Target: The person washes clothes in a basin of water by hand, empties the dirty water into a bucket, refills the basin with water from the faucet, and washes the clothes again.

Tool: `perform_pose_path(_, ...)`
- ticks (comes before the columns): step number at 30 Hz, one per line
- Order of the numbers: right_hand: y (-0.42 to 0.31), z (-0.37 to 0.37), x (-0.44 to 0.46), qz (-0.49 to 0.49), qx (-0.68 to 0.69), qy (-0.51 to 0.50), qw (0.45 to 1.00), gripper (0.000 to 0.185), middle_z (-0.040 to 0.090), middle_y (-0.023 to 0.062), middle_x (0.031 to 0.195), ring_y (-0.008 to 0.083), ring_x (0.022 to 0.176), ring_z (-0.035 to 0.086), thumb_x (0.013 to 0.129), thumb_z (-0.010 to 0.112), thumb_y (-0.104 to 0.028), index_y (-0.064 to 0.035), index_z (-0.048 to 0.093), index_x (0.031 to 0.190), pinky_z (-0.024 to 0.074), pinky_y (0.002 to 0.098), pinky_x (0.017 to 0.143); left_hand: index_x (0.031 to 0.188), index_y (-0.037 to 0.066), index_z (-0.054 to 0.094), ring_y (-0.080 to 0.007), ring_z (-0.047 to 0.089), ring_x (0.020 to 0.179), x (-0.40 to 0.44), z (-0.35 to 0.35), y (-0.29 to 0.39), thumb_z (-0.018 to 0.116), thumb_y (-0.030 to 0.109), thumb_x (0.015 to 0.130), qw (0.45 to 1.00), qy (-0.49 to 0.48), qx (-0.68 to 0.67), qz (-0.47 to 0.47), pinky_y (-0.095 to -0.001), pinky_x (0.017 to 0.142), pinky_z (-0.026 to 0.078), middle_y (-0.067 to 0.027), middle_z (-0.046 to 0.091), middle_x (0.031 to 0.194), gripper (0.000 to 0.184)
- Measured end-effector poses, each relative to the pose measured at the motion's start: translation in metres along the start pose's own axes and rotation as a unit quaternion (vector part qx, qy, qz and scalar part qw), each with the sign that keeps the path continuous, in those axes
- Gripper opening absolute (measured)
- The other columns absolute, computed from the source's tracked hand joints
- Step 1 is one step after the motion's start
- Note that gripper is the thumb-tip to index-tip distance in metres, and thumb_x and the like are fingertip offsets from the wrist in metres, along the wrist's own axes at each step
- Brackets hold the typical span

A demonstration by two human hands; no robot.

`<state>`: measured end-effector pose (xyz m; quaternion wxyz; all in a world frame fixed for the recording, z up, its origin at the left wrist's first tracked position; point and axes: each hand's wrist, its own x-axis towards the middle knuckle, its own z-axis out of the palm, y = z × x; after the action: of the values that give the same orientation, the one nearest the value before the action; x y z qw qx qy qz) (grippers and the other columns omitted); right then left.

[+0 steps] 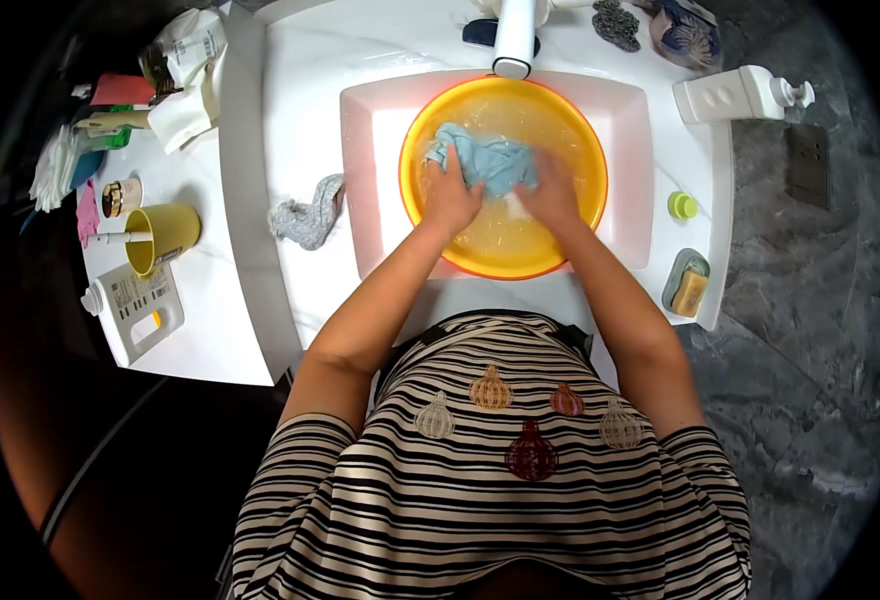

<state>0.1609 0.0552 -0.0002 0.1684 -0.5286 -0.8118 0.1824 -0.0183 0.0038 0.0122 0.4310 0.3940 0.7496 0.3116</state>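
Observation:
A yellow basin (500, 262) with an orange rim sits in the white sink (628, 180), holding cloudy water. In it lies a wet, crumpled light-blue cloth (490, 160). My left hand (450, 195) grips the cloth's left part, its fingers partly over the fabric. At the cloth's right end is my right hand (550, 190), smeared by motion; its fingers are too blurred to make out. The white faucet (514, 40) hangs over the basin's back rim.
A grey cloth (310, 212) lies left of the sink. To the right are a green cap (682, 205), a soap dish with soap (689, 290) and a white pump bottle (730, 95). A yellow cup (165, 235) and a white jug (138, 312) stand far left.

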Motion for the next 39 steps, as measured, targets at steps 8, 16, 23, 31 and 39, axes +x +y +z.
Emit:
perform_pose_path(8, 0.001, 0.001, 0.0, 0.234, 0.12, -0.116, 0.958, 0.052, 0.058, 0.0157, 0.114, 0.0295, 0.11, 0.054, 0.073, 0.059, -0.003, -0.0059, 0.052, 0.124, 0.0428, 0.034, 0.094, 0.143, 0.007, 0.022, -0.0391, 0.033, 0.128, 0.009, 0.011, -0.013, 0.06, 0.042, 0.083, 0.995, -0.073, 0.064, -0.022, -0.0462, 0.106, 0.027, -0.0232, 0.028, 0.141, 0.08)
perform_pose_path(16, -0.098, -0.047, -0.011, -0.088, 0.4, -0.103, 0.907, 0.012, 0.06, 0.0114, 0.091, 0.0283, 0.084, 0.06, 0.073, 0.057, -0.009, -0.0051, 0.063, 0.083, 0.0486, 0.033, 0.074, 0.133, 0.012, 0.042, -0.0262, 0.051, 0.112, 0.004, -0.015, 0.037, 0.047, 0.054, 0.089, 0.776, -0.211, -0.546, -0.234, -0.0397, 0.096, 0.041, -0.0108, 0.05, 0.126, 0.06)
perform_pose_path(23, -0.132, -0.054, -0.003, -0.147, 0.248, -0.058, 0.956, 0.011, 0.06, 0.0094, 0.082, 0.0313, 0.074, 0.059, 0.072, 0.065, -0.019, -0.0098, 0.061, 0.077, 0.049, 0.0371, 0.067, 0.123, 0.007, 0.049, -0.0288, 0.054, 0.105, 0.009, 0.011, -0.019, 0.044, 0.05, 0.089, 0.893, -0.167, -0.391, -0.146, -0.0423, 0.092, 0.044, -0.0118, 0.055, 0.119, 0.055)
perform_pose_path(31, -0.042, -0.037, 0.048, 0.043, 0.042, -0.004, 0.998, 0.025, 0.063, 0.0131, 0.081, 0.0347, 0.076, 0.06, 0.081, 0.056, -0.033, -0.0104, 0.065, 0.076, 0.0489, 0.0418, 0.071, 0.108, 0.006, 0.055, -0.0315, 0.058, 0.1, -0.03, 0.01, 0.067, 0.037, 0.028, 0.085, 0.726, -0.073, -0.59, -0.346, -0.0448, 0.091, 0.044, -0.014, 0.059, 0.106, 0.037)
perform_pose_path(39, -0.054, -0.059, 0.027, 0.272, 0.247, -0.106, 0.924, 0.043, 0.061, 0.0098, 0.102, 0.025, 0.092, 0.06, 0.086, 0.054, -0.048, -0.0109, 0.059, 0.107, 0.0485, 0.0401, 0.076, 0.091, 0.003, 0.054, -0.0241, 0.056, 0.075, -0.027, -0.022, 0.06, 0.042, 0.02, 0.089, 0.888, -0.159, -0.415, -0.118, -0.0365, 0.067, 0.046, -0.0124, 0.058, 0.081, 0.02)
